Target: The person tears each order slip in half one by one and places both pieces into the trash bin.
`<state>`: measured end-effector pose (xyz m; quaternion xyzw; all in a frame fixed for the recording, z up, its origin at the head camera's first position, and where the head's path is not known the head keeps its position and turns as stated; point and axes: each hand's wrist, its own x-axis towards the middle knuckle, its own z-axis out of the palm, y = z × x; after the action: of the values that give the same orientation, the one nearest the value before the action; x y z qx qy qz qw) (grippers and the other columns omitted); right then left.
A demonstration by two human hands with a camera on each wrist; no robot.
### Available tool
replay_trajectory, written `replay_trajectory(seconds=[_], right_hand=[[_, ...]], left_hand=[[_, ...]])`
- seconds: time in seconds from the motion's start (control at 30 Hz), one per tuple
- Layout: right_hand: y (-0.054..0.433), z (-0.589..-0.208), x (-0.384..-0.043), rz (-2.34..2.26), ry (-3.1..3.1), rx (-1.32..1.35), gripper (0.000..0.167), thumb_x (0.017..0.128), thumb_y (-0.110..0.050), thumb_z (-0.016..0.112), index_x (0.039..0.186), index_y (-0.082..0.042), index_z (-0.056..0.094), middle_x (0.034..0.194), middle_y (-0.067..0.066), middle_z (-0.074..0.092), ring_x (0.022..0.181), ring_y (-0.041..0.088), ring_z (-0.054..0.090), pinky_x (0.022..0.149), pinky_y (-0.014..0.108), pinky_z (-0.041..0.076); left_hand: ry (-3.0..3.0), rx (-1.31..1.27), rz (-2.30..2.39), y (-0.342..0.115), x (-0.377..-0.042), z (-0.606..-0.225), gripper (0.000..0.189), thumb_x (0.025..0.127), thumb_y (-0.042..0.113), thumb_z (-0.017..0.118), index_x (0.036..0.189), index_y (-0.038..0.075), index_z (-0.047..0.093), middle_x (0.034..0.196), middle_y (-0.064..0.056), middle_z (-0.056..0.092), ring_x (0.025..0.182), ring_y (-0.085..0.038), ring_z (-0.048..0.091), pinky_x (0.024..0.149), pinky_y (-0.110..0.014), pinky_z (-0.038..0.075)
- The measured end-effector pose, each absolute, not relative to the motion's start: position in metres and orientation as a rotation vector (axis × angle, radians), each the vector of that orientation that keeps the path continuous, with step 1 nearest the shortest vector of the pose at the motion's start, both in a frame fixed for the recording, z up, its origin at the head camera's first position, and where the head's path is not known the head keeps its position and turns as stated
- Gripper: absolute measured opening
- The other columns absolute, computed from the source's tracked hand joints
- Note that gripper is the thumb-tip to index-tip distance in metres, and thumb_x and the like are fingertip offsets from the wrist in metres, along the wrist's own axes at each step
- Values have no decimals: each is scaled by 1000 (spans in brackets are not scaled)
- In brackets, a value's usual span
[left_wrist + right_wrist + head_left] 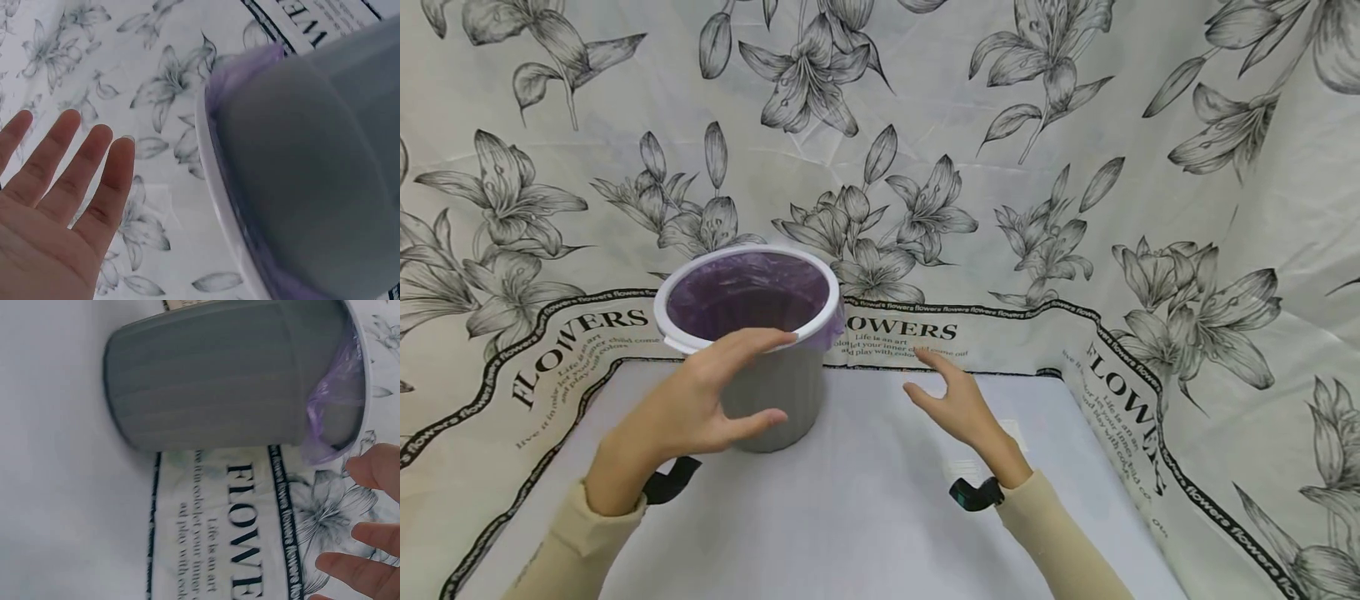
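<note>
A grey trash can (790,400) with a white rim and a purple liner bag (745,287) stands upright on the white table, left of centre. In the head view my left hand (715,392) is in front of it, thumb and fingers spread apart. The left wrist view shows that hand (62,206) beside the trash can (300,175), palm showing, fingers straight and holding nothing. To the right of the can hovers my right hand (951,404), its fingers spread and apart from the can. Fingertips of the right hand (369,531) show in the right wrist view.
White table surface (865,517) spreads in front of the can. A floral cloth (925,108) with black flowers and lettering hangs behind and along both sides. A dark wrist device (976,494) sits on the right wrist, another (672,481) on the left.
</note>
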<state>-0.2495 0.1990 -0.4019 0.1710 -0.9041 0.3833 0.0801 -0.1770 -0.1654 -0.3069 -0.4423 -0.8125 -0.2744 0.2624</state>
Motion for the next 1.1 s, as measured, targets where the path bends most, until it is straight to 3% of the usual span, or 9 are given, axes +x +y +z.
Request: replay_trajectory(seconds=[0.13, 0.27, 0.43, 0.67, 0.87, 1.0, 1.1], right_hand=[[209, -422, -245, 1109, -2769, 455, 66, 97, -40, 71, 154, -17, 47, 157, 10, 50, 146, 34, 45, 114, 58, 41], [217, -449, -243, 1041, -2846, 447, 67, 96, -37, 72, 153, -13, 47, 156, 15, 50, 145, 38, 46, 114, 59, 41], [228, -479, -241, 999, -2919, 414, 64, 96, -34, 72, 151, -9, 49, 153, 16, 53, 142, 39, 48, 114, 59, 42], [240, -506, -245, 1022, -2952, 424, 63, 95, -28, 73, 148, -4, 51, 148, 20, 56, 140, 42, 50, 113, 59, 41], [248, -520, -259, 948, -2962, 461, 59, 96, -25, 71, 146, 0, 51, 145, 25, 57, 137, 44, 52, 113, 58, 42], [256, -524, -271, 921, -2958, 471, 57, 97, -23, 70, 145, 3, 52, 143, 26, 58, 136, 45, 52, 112, 59, 42], [263, -526, -280, 921, -2981, 420, 57, 98, -23, 68, 146, 3, 50, 144, 27, 57, 137, 46, 51, 114, 59, 40]], left_hand=[[-2215, -1235, -761, -154, -175, -323, 73, 90, 46, 78, 149, 12, 52, 147, -3, 59, 136, -22, 55, 119, -27, 36], [-2247, -1271, -814, -143, -177, -349, 70, 89, 42, 79, 148, 12, 53, 145, -2, 60, 134, -20, 57, 115, -30, 42], [-2307, -1308, -974, -128, -182, -388, 65, 91, 37, 78, 147, 15, 54, 144, 0, 61, 131, -18, 60, 105, -39, 52], [-2351, -1202, -1449, -114, -199, -455, 55, 95, 15, 70, 147, 17, 53, 135, -3, 66, 117, -25, 67, 89, -38, 59], [-2585, -1040, -1519, -107, -204, -496, 52, 99, 34, 68, 148, 28, 51, 138, 4, 64, 121, -24, 65, 93, -42, 56], [-2628, -895, -1451, -100, -208, -515, 52, 98, 42, 68, 145, 22, 56, 135, -1, 67, 123, -28, 64, 100, -54, 51], [-2655, -784, -1357, -94, -209, -527, 56, 96, 48, 69, 143, 19, 58, 136, -4, 67, 128, -27, 61, 106, -55, 48]])
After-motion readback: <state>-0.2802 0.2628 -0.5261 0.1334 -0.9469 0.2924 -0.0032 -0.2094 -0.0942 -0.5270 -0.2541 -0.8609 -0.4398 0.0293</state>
